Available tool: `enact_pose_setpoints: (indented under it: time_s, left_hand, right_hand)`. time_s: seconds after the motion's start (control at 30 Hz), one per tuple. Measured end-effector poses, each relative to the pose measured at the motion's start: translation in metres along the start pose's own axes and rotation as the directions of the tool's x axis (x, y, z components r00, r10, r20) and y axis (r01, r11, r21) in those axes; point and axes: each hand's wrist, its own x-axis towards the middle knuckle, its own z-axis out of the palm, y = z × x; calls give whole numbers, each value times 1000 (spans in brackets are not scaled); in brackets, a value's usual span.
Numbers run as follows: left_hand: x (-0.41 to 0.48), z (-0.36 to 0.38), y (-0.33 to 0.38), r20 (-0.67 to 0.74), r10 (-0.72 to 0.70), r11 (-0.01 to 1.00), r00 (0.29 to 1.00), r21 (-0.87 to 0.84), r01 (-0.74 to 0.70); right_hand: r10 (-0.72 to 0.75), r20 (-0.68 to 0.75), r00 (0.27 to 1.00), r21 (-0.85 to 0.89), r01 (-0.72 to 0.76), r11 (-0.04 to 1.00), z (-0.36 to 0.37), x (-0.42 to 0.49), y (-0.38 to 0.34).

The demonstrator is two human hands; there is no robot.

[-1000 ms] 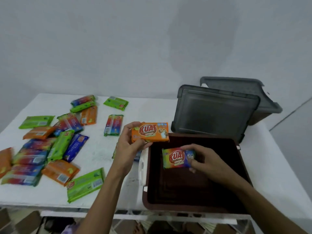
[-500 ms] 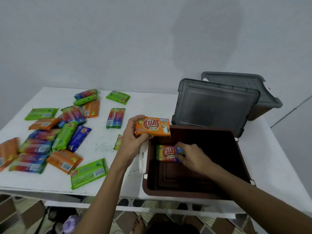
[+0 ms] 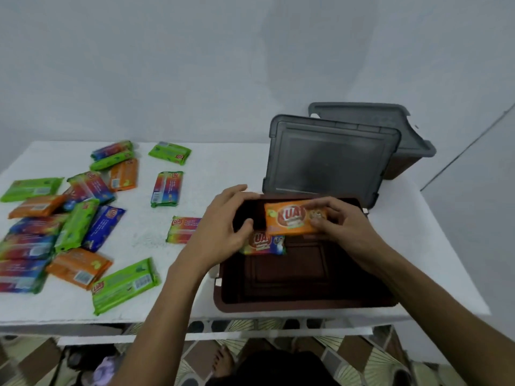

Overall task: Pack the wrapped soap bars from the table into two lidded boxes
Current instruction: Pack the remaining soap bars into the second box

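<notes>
Fingers of the right hand point(image 3: 344, 225) pinch the orange soap bar point(image 3: 295, 220), holding it above the open brown box point(image 3: 306, 277). Left hand point(image 3: 220, 229) hovers released at the box's left rim, just beside a multicoloured bar point(image 3: 263, 243) lying on the box floor. Other wrapped bars point(image 3: 80, 221) lie scattered on the bench point(image 3: 223, 168).

Loose wrapped soap bars point(image 3: 75, 227) lie scattered on the left of the white tabletop point(image 3: 228, 168); the open brown plastic box point(image 3: 306, 299) sits right, one rainbow-wrapped bar point(image 3: 264, 243) inside, the grey-lidded second box point(image 3: 401, 140) behind it.
</notes>
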Motion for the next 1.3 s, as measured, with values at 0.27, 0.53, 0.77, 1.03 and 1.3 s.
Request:
enact_pose_setpoints:
  time_s: [0.27, 0.53, 0.77, 1.03, 1.3]
  left_hand:
    - [-13, 20, -26, -221, -41, 998, 974, 40, 51]
    - [-18, 21, -29, -279, -40, 999, 960, -39, 30]
    - [-26, -11, -58, -306, -103, 994, 947, -77, 84]
    - [-50, -83, -172, -455, -320, 863, 831, 222, 454]
    - [-69, -141, -247, -441, -669, 530, 598, 280, 800]
  right_hand:
    - [185, -128, 974, -503, -224, 835, -9, 12, 42]
    - [155, 28, 988, -947, -23, 321, 6, 27, 44]
    - [-252, 157, 955, -913, 238, 332, 60, 54, -23]
    - [-300, 385, 873, -760, 484, 434, 198, 151, -37]
    - [196, 567, 800, -824, 552, 131, 296, 233, -7]
